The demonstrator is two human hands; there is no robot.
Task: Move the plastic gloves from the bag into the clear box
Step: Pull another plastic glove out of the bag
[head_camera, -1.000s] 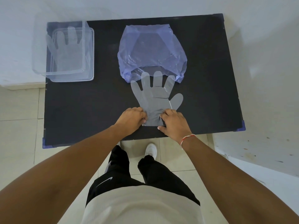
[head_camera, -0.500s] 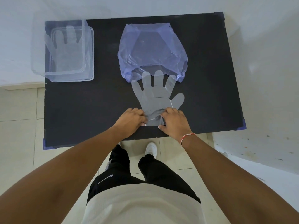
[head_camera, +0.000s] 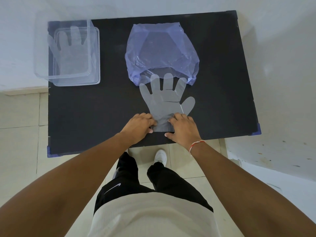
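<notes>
A translucent plastic glove (head_camera: 165,102) lies flat on the black table (head_camera: 95,115), fingers pointing away from me, fingertips at the mouth of the blue-violet plastic bag (head_camera: 161,48). My left hand (head_camera: 138,126) and my right hand (head_camera: 183,129) pinch the glove's cuff from either side near the table's front edge; the cuff is wrinkled between them. The clear box (head_camera: 94,53) stands at the far left corner with another glove (head_camera: 68,53) lying flat inside it.
The table stands against a white wall, its front edge just ahead of my legs. A white ledge runs along the right side. Tiled floor lies to the left and below.
My hands have gathered the glove's cuff a little, wrinkling it. The glove, the bag and the box lie where they were.
</notes>
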